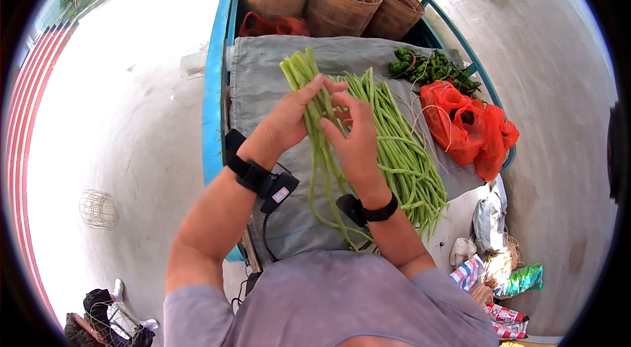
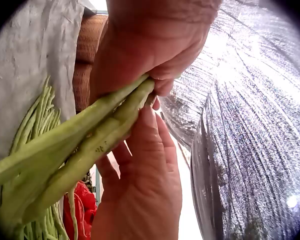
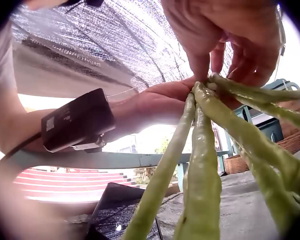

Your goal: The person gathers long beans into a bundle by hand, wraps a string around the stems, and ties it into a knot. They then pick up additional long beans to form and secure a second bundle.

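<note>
A bundle of green long beans is gripped in my left hand, its short ends sticking out past the thumb and its long ends trailing over the grey cloth. My right hand is at the bundle's right side, thumb and curled fingers pinching at the beans. In the left wrist view, the right thumb meets the beans just below the left hand. The right wrist view has several beans hanging close to the camera. A larger pile of long beans lies right of the hands.
Grey cloth covers the bed of a blue cart. Wicker baskets stand at its far end. Green peppers and red plastic bags sit on the right. Sacks lie beside the cart; a wire basket is on the left floor.
</note>
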`<act>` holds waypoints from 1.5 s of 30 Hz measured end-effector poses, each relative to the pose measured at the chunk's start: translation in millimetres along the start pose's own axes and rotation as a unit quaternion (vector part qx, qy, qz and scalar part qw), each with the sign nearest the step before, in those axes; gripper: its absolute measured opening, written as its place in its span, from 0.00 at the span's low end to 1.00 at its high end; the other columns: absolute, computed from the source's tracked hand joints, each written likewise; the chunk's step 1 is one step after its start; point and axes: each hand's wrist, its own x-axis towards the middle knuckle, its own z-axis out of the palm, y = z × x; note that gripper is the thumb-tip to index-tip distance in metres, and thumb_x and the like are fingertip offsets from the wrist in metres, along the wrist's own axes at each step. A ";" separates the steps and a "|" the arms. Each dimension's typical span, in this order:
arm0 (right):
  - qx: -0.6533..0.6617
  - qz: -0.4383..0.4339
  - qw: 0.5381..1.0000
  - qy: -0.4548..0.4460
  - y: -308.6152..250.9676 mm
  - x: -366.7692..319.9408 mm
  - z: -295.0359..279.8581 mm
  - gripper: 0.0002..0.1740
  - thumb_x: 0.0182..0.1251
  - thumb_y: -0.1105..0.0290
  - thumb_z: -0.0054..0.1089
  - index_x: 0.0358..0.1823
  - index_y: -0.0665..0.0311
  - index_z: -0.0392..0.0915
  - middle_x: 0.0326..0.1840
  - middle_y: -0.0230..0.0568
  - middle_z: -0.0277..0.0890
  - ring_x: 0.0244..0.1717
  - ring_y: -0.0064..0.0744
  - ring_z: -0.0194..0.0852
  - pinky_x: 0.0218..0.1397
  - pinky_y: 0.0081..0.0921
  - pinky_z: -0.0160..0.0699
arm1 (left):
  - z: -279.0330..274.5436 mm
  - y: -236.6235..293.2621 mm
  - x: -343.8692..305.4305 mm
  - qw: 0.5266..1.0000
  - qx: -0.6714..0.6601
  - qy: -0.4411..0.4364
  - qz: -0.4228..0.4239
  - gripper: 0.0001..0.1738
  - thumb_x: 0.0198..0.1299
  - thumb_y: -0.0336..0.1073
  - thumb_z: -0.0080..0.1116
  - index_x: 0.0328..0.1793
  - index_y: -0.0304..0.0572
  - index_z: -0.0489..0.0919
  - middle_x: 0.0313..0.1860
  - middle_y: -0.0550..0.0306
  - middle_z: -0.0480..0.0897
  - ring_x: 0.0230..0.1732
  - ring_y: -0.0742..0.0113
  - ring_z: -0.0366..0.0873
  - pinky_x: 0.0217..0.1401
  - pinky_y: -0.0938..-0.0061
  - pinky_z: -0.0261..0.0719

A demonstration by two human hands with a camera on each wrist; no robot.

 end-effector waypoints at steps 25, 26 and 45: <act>-0.308 0.235 0.836 -0.389 19.4 -92.7 -242.5 0.21 0.64 0.56 0.60 0.52 0.61 0.77 0.47 0.47 0.79 0.48 0.44 0.78 0.51 0.33 0.74 | -37.1 6.3 4.3 0.945 -0.020 0.325 -0.007 0.10 0.64 0.38 0.62 0.34 0.45 0.74 0.21 0.65 0.74 0.23 0.68 0.73 0.31 0.65 0.79; -0.293 0.258 0.866 -0.314 20.4 -87.8 -235.4 0.22 0.66 0.54 0.59 0.53 0.62 0.77 0.48 0.47 0.78 0.49 0.43 0.77 0.52 0.32 0.74 | -39.3 4.8 5.5 0.948 -0.005 0.318 -0.024 0.10 0.64 0.38 0.62 0.34 0.45 0.74 0.21 0.64 0.74 0.23 0.68 0.73 0.31 0.65 0.79; -0.046 0.242 0.958 -0.149 109.1 -4.3 -51.7 0.20 0.60 0.64 0.61 0.50 0.68 0.75 0.31 0.35 0.76 0.32 0.27 0.74 0.35 0.27 0.74 | -31.1 5.3 2.9 0.953 0.048 0.284 -0.090 0.18 0.63 0.39 0.62 0.55 0.38 0.74 0.49 0.40 0.82 0.45 0.50 0.84 0.37 0.64 0.83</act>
